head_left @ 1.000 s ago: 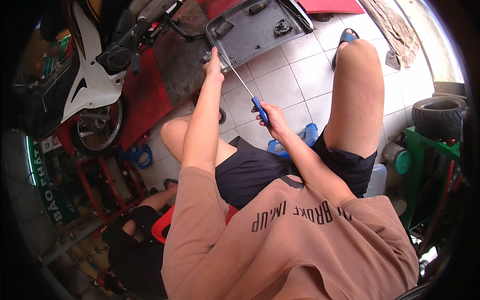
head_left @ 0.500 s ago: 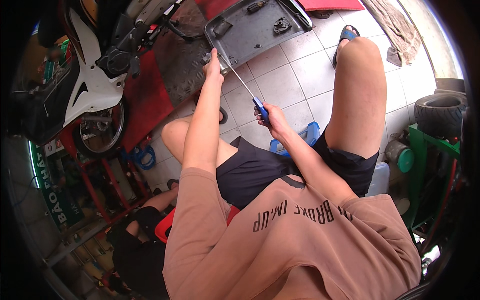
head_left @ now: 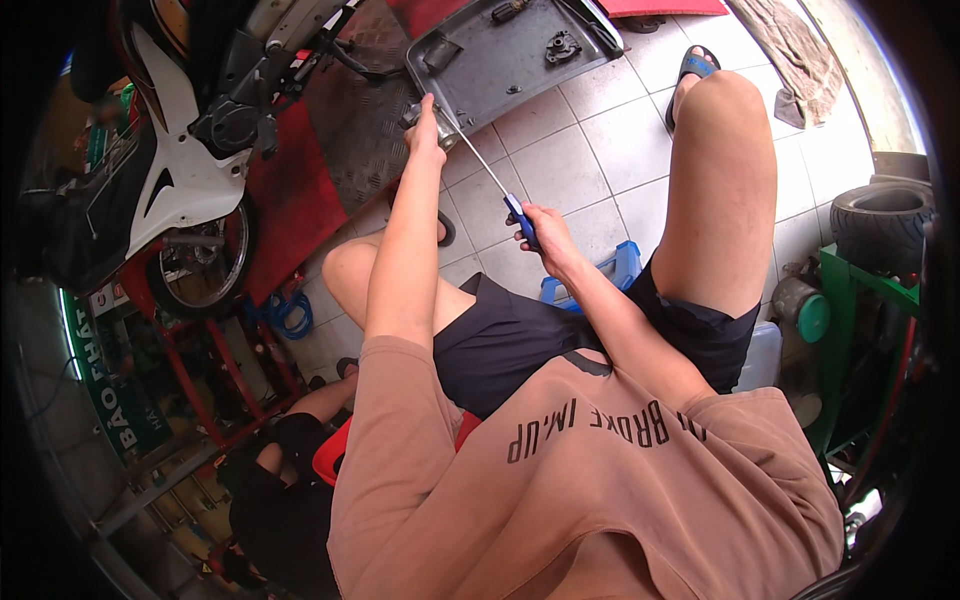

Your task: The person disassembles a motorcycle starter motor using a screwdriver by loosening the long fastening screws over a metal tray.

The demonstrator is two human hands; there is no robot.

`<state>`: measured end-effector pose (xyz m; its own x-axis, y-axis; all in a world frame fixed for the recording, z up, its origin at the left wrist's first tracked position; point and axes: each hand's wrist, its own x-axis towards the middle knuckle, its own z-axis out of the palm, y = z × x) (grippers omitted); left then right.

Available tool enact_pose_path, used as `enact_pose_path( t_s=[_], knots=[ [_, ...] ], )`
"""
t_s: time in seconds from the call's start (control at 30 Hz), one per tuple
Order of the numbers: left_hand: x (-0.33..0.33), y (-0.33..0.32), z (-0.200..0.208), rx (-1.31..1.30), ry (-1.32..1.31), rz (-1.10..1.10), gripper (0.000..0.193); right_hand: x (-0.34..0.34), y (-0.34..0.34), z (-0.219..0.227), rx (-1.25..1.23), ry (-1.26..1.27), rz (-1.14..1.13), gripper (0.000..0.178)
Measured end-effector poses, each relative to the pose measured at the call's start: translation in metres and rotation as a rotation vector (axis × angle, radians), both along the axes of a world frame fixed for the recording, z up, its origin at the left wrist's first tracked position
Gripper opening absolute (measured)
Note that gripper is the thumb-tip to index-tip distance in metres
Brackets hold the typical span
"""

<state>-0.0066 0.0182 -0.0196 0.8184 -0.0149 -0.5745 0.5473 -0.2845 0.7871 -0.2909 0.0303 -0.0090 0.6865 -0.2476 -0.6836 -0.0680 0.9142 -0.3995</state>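
A long screwdriver (head_left: 521, 222) with a blue handle is gripped in my right hand (head_left: 547, 238), its fingers wrapped round the handle. The thin shaft slants up and left to a grey metal part (head_left: 445, 136), just off the corner of a black tray (head_left: 470, 100). Around that part my left hand (head_left: 426, 140) is closed, thumb upward; its fingers are mostly hidden. Where exactly the screwdriver's tip meets the part is too small to tell.
Dark mechanical parts (head_left: 563, 46) lie in the tray. A white and black motorbike (head_left: 185, 165) stands on a red platform (head_left: 295, 165) to the left. Tyres (head_left: 880, 215) and a green metal stand (head_left: 850, 300) are at the right. Behind on the left is another person (head_left: 285, 470).
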Motion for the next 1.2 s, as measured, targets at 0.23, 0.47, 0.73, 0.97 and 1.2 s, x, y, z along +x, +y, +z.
enact_pose_path(
  t_s=[0.23, 0.47, 0.73, 0.97, 1.2],
  knots=[
    [-0.014, -0.009, 0.019, -0.171, 0.084, 0.02, 0.08, -0.004, -0.006, -0.003, -0.076, -0.029, -0.013, 0.025],
    [-0.008, -0.005, 0.014, -0.138, 0.083, 0.022, 0.065, -0.001, -0.005, 0.011, -0.002, -0.008, -0.036, 0.023],
    [-0.013, -0.01, 0.022, -0.133, 0.094, -0.005, 0.064, -0.006, -0.011, -0.004, 0.207, -0.234, -0.065, 0.029],
    [-0.02, -0.011, 0.032, -0.11, 0.103, 0.003, 0.064, -0.001, -0.006, 0.025, 0.111, -0.028, -0.15, 0.03],
    [-0.011, -0.005, 0.025, -0.148, 0.095, -0.019, 0.063, -0.006, -0.013, 0.002, 0.29, -0.241, 0.023, 0.033]
  ],
)
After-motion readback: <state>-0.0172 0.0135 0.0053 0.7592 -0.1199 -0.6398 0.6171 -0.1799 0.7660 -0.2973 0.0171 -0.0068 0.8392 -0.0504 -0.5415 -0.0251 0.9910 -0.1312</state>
